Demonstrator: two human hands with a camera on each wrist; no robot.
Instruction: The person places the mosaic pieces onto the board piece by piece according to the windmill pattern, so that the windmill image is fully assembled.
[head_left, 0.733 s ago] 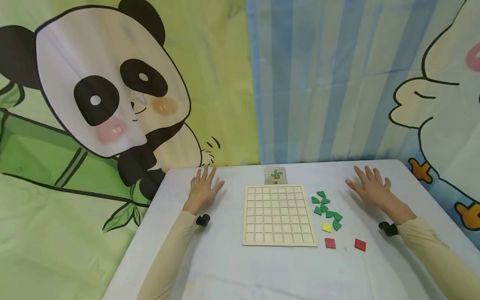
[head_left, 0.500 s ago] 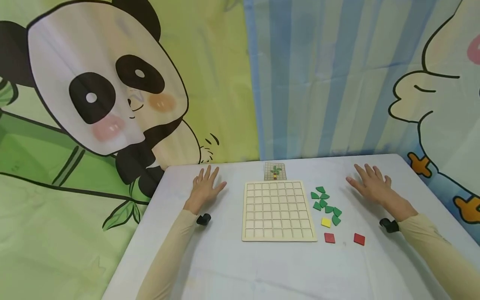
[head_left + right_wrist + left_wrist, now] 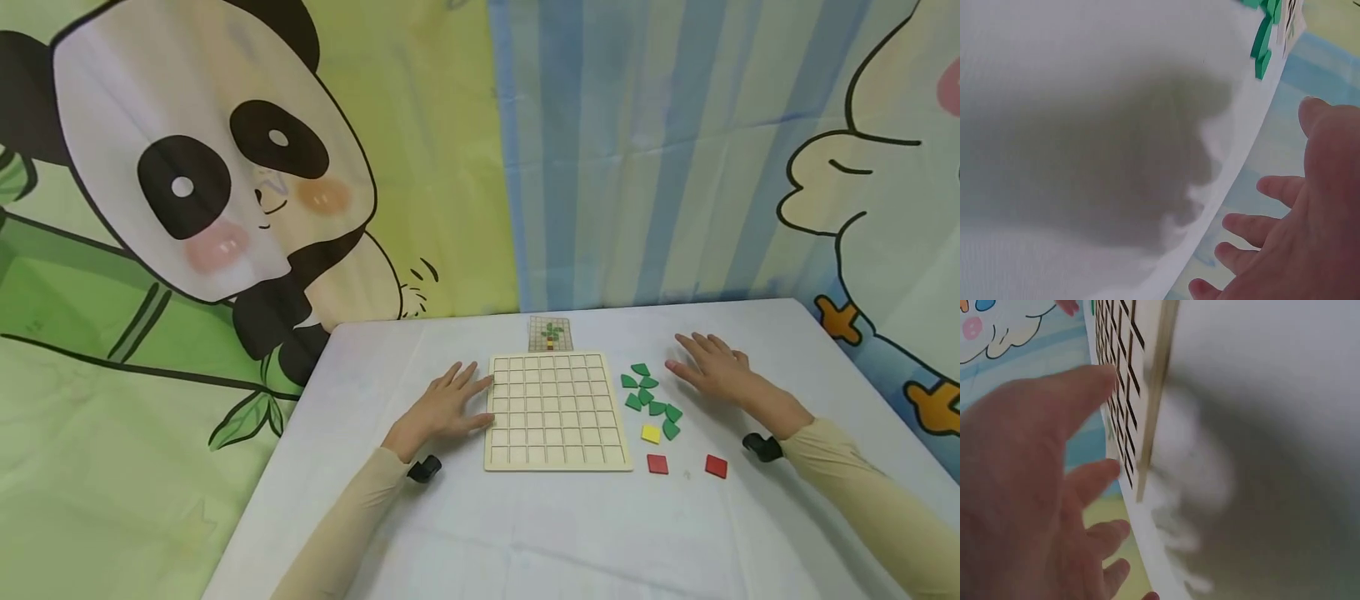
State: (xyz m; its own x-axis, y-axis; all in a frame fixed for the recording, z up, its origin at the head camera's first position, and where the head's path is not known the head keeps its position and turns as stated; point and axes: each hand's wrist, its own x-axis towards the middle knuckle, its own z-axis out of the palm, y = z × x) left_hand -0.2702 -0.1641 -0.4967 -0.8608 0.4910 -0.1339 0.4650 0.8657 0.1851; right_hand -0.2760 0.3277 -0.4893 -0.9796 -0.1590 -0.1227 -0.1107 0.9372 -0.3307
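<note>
A pale wooden grid board [image 3: 555, 412] lies flat in the middle of the white table. My left hand [image 3: 442, 408] is at its left edge, fingers spread, thumb and index tips right at the rim; in the left wrist view the fingers overlap the board's grid [image 3: 1125, 381]. To the right of the board lie several green leaf-shaped tiles [image 3: 657, 408], one yellow square tile [image 3: 651, 433] and two red square tiles, the nearer-left red tile [image 3: 657, 464] and the other red tile [image 3: 716, 466]. My right hand [image 3: 712, 371] hovers over the table right of the green tiles, fingers extended, holding nothing.
A small pattern card [image 3: 550, 333] with a printed grid and plant picture lies at the board's far edge. Behind the white table [image 3: 450, 533] hangs a cartoon curtain [image 3: 420, 167]. A black wrist camera [image 3: 425, 469] sits on the left wrist, another black camera [image 3: 762, 447] on the right.
My left hand has moved right and nearer, from the bare table to the board's left edge. My right hand has shifted left toward the green tiles. The view has tilted slightly down.
</note>
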